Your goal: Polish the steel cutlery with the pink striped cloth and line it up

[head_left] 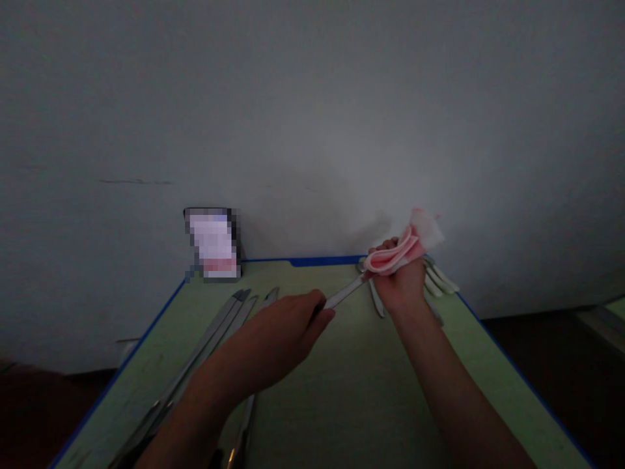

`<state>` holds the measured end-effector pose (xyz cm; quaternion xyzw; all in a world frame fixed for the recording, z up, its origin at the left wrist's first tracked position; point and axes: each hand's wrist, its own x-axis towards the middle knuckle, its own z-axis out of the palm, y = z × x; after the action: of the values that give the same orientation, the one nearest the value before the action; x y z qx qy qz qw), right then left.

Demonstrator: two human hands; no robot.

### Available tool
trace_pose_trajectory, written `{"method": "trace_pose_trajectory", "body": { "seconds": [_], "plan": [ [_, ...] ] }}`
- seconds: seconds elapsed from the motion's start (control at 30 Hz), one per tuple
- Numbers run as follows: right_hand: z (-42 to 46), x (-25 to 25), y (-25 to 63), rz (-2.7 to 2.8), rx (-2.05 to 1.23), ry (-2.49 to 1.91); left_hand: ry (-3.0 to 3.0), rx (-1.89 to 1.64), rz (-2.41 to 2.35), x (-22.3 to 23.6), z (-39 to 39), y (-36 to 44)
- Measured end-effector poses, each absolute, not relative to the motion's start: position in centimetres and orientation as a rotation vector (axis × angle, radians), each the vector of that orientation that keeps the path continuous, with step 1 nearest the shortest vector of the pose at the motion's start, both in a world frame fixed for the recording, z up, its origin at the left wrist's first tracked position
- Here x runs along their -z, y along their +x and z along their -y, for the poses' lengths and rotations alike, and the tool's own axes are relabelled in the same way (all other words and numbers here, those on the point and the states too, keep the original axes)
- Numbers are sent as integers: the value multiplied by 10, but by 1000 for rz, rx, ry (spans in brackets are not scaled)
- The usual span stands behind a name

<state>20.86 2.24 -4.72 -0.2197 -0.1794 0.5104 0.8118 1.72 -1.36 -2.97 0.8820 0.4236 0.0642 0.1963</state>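
My left hand (288, 322) is closed round one end of a flat metal utensil (346, 292), held slanting above the table. The utensil's far end runs into a folded pink-and-white cloth (398, 253), so its kind cannot be made out. My right hand (403, 283) grips that cloth around the hidden end, with a loose corner sticking up. Beneath and beside my right hand lies a metal spoon (377, 301), partly covered. Several long metal utensils (208, 345) lie along the left side, partly behind my left forearm.
A phone (215, 244) leans on the grey wall (312, 117) at the table's back left corner. Several pale-handled pieces (439, 277) lie at the back right. The light green table (342, 404) has a blue edge and stands against the wall.
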Motion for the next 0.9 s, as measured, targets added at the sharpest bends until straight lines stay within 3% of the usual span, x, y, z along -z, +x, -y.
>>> {"method": "trace_pose_trajectory", "body": {
  "seconds": [0.3, 0.67, 0.9],
  "plan": [
    [-21, 55, 184, 373, -992, -628, 2505, -184, -1207, 28, 16, 23],
    [-14, 57, 158, 490, -1222, -587, 2547, -318, -1416, 31, 13, 29],
    [-18, 50, 179, 491, -1059, -581, 2374, -290, -1180, 24, 12, 26]
  ]
}}
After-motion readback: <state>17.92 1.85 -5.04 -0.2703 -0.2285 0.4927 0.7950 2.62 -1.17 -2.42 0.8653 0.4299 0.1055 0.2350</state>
